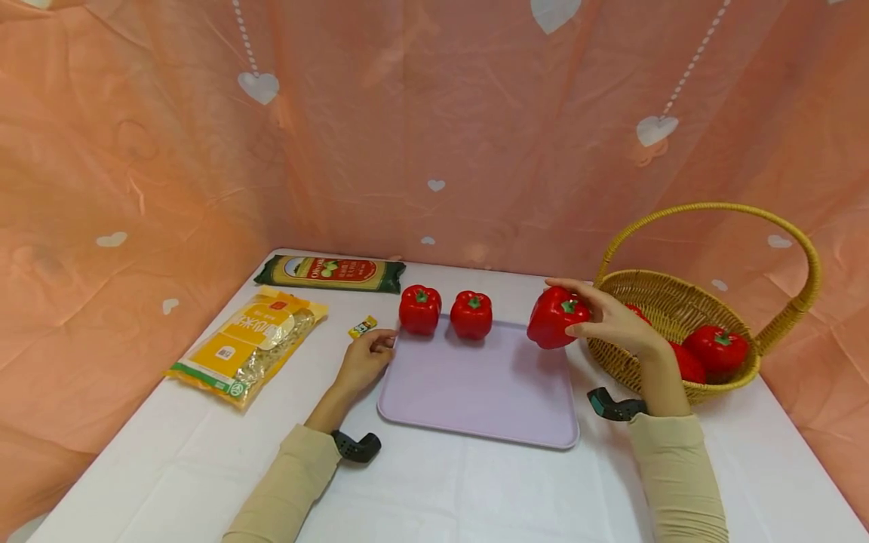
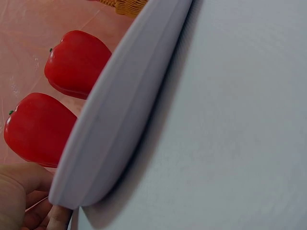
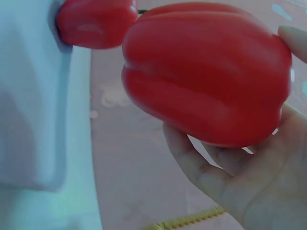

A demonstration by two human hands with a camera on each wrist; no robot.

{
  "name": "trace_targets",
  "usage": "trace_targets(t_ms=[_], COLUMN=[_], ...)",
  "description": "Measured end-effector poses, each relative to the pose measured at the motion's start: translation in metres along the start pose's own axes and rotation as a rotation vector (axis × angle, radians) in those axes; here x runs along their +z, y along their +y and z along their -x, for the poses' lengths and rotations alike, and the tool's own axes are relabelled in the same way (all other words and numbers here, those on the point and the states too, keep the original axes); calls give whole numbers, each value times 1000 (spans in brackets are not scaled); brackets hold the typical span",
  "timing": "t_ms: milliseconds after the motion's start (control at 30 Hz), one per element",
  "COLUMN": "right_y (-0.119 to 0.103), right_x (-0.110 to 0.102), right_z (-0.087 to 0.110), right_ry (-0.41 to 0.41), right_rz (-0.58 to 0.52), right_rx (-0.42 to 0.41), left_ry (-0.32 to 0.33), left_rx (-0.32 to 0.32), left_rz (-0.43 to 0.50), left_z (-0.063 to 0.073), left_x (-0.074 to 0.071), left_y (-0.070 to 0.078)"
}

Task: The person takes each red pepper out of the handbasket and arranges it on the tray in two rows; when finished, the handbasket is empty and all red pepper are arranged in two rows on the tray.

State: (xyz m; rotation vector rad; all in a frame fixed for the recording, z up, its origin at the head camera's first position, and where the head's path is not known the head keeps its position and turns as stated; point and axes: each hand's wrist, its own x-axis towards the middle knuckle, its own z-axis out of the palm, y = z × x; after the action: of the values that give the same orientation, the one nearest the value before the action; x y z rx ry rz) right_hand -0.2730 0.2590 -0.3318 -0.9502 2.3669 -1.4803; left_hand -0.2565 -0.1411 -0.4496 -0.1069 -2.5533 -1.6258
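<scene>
Above the right side of the lilac tray (image 1: 468,400), my right hand (image 1: 621,320) grips a red bell pepper (image 1: 548,320), fingers and thumb spread around its sides. The right wrist view shows the held pepper (image 3: 206,76) raised clear of the tray. My left hand (image 1: 363,362) grips the tray's left rim, its thumb and curled fingers at the corner in the left wrist view. Two more red bell peppers, a left one (image 1: 420,310) and a right one (image 1: 471,315), stand side by side along the tray's far edge, stems up.
On the right, a wicker basket (image 1: 652,290) with a tall handle holds several red peppers (image 1: 717,348). A yellow bag of grain (image 1: 251,343), a dark green packet (image 1: 333,273) and a small yellow packet (image 1: 363,326) lie on the left of the white table (image 1: 434,498).
</scene>
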Motion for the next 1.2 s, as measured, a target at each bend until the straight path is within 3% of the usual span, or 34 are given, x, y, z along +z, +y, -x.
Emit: trace_targets(t_ms=[300,667,1200], right_y=[18,32,44], right_x=[14,26,32], right_z=[-11,-19,-24], right_ry=[45,28,62], right_rz=[-6,7,55], right_rx=[71,164,138], left_ry=[6,-2,-3], left_rx=[13,0,-9], left_rz=[17,-3,-5], left_z=[-1,0,0], left_x=[1,-1,-1], left_y=[-1,3,1])
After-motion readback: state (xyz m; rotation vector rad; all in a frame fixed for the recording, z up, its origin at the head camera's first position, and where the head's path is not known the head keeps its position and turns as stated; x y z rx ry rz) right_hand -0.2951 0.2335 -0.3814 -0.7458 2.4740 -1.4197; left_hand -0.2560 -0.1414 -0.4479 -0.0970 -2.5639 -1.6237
